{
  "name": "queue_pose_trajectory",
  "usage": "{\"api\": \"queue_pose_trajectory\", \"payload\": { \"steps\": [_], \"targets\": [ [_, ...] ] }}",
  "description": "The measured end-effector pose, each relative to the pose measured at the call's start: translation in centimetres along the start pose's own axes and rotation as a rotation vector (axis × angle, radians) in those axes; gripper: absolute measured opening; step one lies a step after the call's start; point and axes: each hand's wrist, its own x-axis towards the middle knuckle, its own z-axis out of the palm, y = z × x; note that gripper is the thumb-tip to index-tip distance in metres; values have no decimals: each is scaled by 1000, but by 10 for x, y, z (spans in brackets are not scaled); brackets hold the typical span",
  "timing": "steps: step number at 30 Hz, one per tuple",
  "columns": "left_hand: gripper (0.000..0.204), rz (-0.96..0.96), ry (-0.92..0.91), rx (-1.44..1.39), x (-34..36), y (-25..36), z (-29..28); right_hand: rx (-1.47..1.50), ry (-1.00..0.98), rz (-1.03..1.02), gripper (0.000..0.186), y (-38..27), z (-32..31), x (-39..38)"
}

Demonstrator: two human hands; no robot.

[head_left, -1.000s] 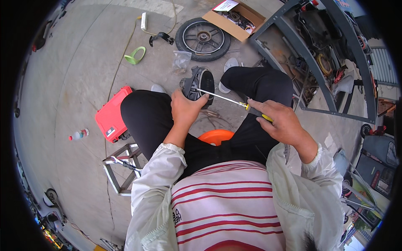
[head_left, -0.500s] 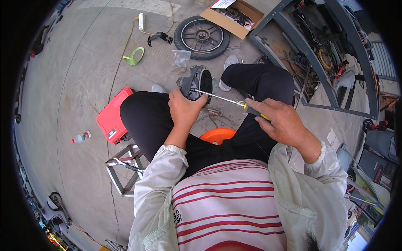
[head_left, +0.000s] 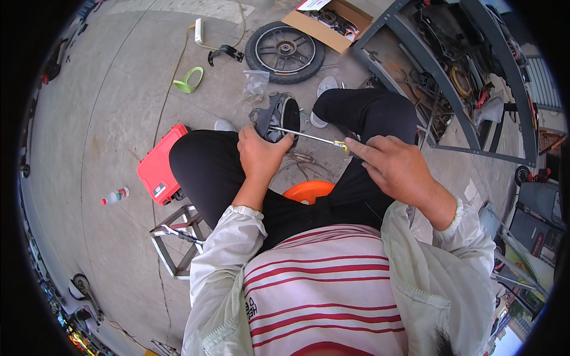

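Observation:
My left hand (head_left: 261,155) is closed on the near side of a dark grey housing (head_left: 274,118) with a black-rimmed round opening, held up between my knees. A screwdriver (head_left: 314,137) with a long metal shaft points left, its tip inside the housing near my left thumb. Around its handle my right hand (head_left: 401,166) is closed, hiding most of the grip; a yellow part of the tool shows by the fingertips. What the tip touches is too small to make out.
Ahead lie a spoked wheel (head_left: 285,48), a clear plastic bag (head_left: 256,83), a green ring-shaped piece (head_left: 189,79) and an open carton (head_left: 320,28). A red case (head_left: 160,166) and metal frame stool (head_left: 172,252) stand left. A grey metal rack (head_left: 475,127) with parts rises at right.
My right hand has turned around the screwdriver handle, and its fingers now cover more of the grip. The housing and my left hand have barely moved.

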Motion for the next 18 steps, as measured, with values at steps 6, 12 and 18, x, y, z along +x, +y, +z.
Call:
{"api": "queue_pose_trajectory", "payload": {
  "steps": [6,12,18],
  "targets": [
    [92,-12,4,-2,1,2,-1,-264,-46,-56,57,-6,-5,2],
    [92,-13,23,6,2,0,-1,-117,17,-93,57,-5,4,2],
    [89,18,36,26,1,3,-6,328,-21,148,41,3,1,2]
  ]
}}
